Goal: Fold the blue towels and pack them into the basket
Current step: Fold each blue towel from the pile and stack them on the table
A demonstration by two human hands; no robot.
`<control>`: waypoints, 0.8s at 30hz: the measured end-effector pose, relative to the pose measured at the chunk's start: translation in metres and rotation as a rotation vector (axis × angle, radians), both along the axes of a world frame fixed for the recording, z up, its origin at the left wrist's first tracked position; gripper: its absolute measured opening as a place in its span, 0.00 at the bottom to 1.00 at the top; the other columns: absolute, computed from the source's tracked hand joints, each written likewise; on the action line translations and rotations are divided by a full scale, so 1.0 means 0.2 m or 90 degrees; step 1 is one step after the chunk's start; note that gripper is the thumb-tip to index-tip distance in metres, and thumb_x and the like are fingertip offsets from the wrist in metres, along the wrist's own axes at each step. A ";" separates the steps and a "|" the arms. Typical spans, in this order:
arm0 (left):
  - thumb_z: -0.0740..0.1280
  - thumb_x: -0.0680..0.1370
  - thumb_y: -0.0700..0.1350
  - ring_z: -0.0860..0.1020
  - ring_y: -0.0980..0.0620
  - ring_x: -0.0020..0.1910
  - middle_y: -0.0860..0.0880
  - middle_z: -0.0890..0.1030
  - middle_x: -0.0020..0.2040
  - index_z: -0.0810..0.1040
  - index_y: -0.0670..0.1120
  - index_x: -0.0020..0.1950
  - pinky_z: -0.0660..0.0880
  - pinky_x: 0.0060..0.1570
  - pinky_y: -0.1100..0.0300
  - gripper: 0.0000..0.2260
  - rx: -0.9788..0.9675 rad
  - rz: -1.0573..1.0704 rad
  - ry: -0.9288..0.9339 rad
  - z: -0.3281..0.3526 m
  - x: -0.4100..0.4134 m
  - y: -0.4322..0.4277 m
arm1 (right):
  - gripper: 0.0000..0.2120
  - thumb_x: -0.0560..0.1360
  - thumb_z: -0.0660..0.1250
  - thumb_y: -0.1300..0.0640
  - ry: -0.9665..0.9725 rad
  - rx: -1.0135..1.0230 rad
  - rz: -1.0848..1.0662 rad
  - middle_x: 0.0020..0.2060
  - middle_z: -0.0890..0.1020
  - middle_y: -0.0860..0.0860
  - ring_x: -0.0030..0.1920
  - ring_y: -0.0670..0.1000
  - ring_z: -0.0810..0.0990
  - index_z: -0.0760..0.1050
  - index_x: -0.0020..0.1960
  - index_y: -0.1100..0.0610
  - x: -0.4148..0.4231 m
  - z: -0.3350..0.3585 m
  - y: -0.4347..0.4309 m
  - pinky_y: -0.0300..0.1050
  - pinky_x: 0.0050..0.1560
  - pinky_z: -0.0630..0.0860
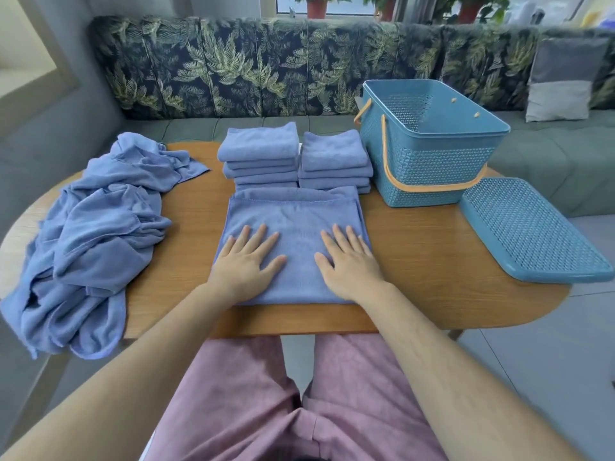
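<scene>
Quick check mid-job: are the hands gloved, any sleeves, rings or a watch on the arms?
No gloves: the left hand and right hand are bare, with no rings or watch visible. Both forearms are bare too, no sleeve in view. The person wears pink trousers.

Tabletop [416, 261]: wood-grain, smooth, slight sheen. Blue towels [294, 224]: soft matt cloth with stitched hems, fine nap. Basket [429, 161]: blue plastic, perforated woven-look walls, smooth orange plastic handles. Lid [532, 234]: same plastic lattice. Sofa [253, 64]: leaf-print fabric.
</scene>
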State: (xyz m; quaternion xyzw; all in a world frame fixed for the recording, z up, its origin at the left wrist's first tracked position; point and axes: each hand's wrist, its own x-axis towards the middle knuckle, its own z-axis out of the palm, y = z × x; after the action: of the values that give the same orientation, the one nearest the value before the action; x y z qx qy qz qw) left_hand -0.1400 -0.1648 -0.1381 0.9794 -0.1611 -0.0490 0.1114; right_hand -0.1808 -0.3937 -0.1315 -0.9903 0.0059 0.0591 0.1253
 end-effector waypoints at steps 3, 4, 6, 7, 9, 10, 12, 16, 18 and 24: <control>0.41 0.76 0.72 0.44 0.50 0.81 0.57 0.47 0.82 0.51 0.62 0.81 0.41 0.79 0.49 0.35 -0.001 -0.005 -0.033 -0.01 -0.15 0.00 | 0.31 0.84 0.46 0.39 -0.005 -0.005 0.000 0.82 0.42 0.48 0.81 0.52 0.37 0.45 0.83 0.47 -0.14 0.00 0.01 0.51 0.80 0.36; 0.40 0.74 0.72 0.44 0.50 0.81 0.57 0.48 0.82 0.52 0.62 0.81 0.41 0.79 0.49 0.36 -0.002 -0.007 -0.037 -0.01 -0.21 0.00 | 0.31 0.83 0.48 0.39 -0.007 -0.010 0.000 0.82 0.43 0.48 0.81 0.52 0.38 0.46 0.83 0.47 -0.17 0.00 0.01 0.52 0.80 0.38; 0.40 0.74 0.71 0.45 0.48 0.81 0.55 0.51 0.82 0.58 0.60 0.80 0.41 0.79 0.49 0.37 -0.002 -0.008 -0.050 -0.02 -0.26 -0.01 | 0.31 0.83 0.52 0.40 -0.023 -0.013 -0.005 0.82 0.49 0.49 0.82 0.53 0.44 0.51 0.83 0.48 -0.18 0.02 0.00 0.53 0.80 0.45; 0.41 0.75 0.70 0.47 0.48 0.81 0.54 0.55 0.82 0.63 0.58 0.79 0.43 0.79 0.49 0.36 -0.006 -0.014 -0.065 0.00 -0.25 -0.02 | 0.31 0.82 0.54 0.41 -0.042 -0.003 -0.009 0.82 0.52 0.49 0.81 0.54 0.46 0.53 0.82 0.50 -0.15 0.04 -0.01 0.53 0.80 0.48; 0.44 0.77 0.68 0.50 0.48 0.81 0.52 0.60 0.81 0.70 0.56 0.74 0.45 0.79 0.49 0.32 -0.029 -0.033 -0.095 0.03 -0.15 -0.06 | 0.30 0.82 0.56 0.45 -0.086 0.017 -0.008 0.81 0.56 0.50 0.81 0.54 0.48 0.56 0.82 0.51 -0.04 0.08 -0.02 0.53 0.79 0.51; 0.46 0.78 0.67 0.50 0.49 0.81 0.52 0.60 0.81 0.70 0.55 0.74 0.46 0.79 0.49 0.30 -0.040 -0.038 -0.097 0.05 -0.08 -0.08 | 0.29 0.82 0.56 0.47 -0.097 0.016 0.002 0.81 0.56 0.49 0.82 0.53 0.47 0.56 0.82 0.51 0.03 0.10 -0.03 0.52 0.79 0.50; 0.49 0.81 0.65 0.48 0.49 0.81 0.52 0.56 0.82 0.65 0.56 0.78 0.43 0.78 0.50 0.28 -0.045 -0.038 -0.077 0.07 0.07 -0.12 | 0.28 0.83 0.54 0.47 -0.074 0.005 0.031 0.82 0.53 0.47 0.82 0.52 0.44 0.54 0.82 0.49 0.16 0.09 -0.03 0.51 0.79 0.46; 0.49 0.81 0.67 0.43 0.49 0.81 0.56 0.48 0.83 0.52 0.61 0.81 0.40 0.79 0.49 0.29 0.002 -0.021 0.014 0.03 0.20 -0.11 | 0.29 0.84 0.47 0.40 0.000 -0.016 0.024 0.82 0.46 0.46 0.82 0.53 0.40 0.48 0.83 0.45 0.21 0.01 -0.05 0.52 0.79 0.38; 0.44 0.78 0.71 0.41 0.50 0.81 0.57 0.46 0.82 0.49 0.64 0.81 0.39 0.79 0.48 0.32 0.000 -0.017 0.012 0.01 0.15 -0.08 | 0.29 0.83 0.47 0.38 -0.025 -0.019 0.016 0.82 0.47 0.44 0.82 0.54 0.40 0.49 0.82 0.43 0.14 -0.01 -0.06 0.53 0.79 0.35; 0.49 0.80 0.69 0.51 0.53 0.81 0.62 0.55 0.80 0.59 0.64 0.78 0.47 0.79 0.47 0.27 -0.019 -0.037 -0.035 0.01 0.07 -0.06 | 0.24 0.81 0.56 0.44 -0.166 -0.011 0.011 0.72 0.69 0.45 0.72 0.54 0.65 0.65 0.76 0.45 0.12 -0.02 -0.17 0.53 0.72 0.53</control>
State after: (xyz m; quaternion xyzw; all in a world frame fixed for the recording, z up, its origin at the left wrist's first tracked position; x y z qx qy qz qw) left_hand -0.1267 -0.1776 -0.1362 0.9735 -0.1935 -0.0228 0.1198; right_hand -0.1575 -0.4271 -0.1345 -0.9907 -0.0185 -0.0692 0.1159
